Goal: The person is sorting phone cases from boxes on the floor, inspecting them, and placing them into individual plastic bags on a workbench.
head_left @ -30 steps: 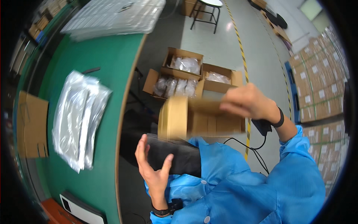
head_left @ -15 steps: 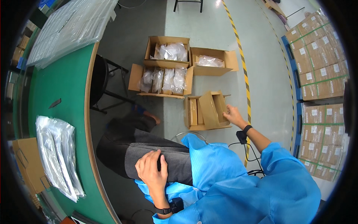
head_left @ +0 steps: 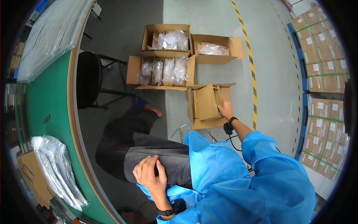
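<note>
Head view shows my right hand (head_left: 226,111) pinching the right edge of the small brown box (head_left: 206,103), askew inside the open carton (head_left: 190,105); a firm grip, squared to the carton walls, should avoid snagging. My left hand (head_left: 151,174), empty and loosely curled, rests on my thigh (head_left: 171,156).

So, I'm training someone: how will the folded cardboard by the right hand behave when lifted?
The folded cardboard probably stays stiff, given its flat panels. It looks light: seemingly thin board, only the right hand at its edge.
</note>
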Demonstrator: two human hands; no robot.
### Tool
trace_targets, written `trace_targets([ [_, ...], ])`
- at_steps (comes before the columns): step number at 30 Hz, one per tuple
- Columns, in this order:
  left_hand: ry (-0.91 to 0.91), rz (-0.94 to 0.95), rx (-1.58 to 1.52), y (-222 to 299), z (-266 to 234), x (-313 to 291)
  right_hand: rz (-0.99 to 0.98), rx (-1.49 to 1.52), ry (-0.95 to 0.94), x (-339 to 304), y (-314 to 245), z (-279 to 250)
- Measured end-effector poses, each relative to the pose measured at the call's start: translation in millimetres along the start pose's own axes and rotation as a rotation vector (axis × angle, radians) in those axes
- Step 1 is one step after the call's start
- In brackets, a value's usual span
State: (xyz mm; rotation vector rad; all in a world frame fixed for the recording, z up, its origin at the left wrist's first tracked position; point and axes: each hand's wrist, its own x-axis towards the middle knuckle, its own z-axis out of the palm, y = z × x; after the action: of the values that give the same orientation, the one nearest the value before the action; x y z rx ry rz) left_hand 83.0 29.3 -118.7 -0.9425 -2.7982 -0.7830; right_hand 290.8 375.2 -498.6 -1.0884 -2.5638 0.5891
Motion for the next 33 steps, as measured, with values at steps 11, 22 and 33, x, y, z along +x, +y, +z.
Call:
trace_targets([
  [11, -0.019, -0.030, 0.059, -7, 2, -4, 0.543, -0.265, -0.238, 3, -75, -10],
  [22, -0.037, -0.010, 0.082, -4, 3, 1, -0.147, -0.093, -0.610, 15, -45, 13],
  [33, -0.110, -0.059, 0.129, 3, 5, 8, -0.664, -0.580, -0.770, 14, 27, 74],
])
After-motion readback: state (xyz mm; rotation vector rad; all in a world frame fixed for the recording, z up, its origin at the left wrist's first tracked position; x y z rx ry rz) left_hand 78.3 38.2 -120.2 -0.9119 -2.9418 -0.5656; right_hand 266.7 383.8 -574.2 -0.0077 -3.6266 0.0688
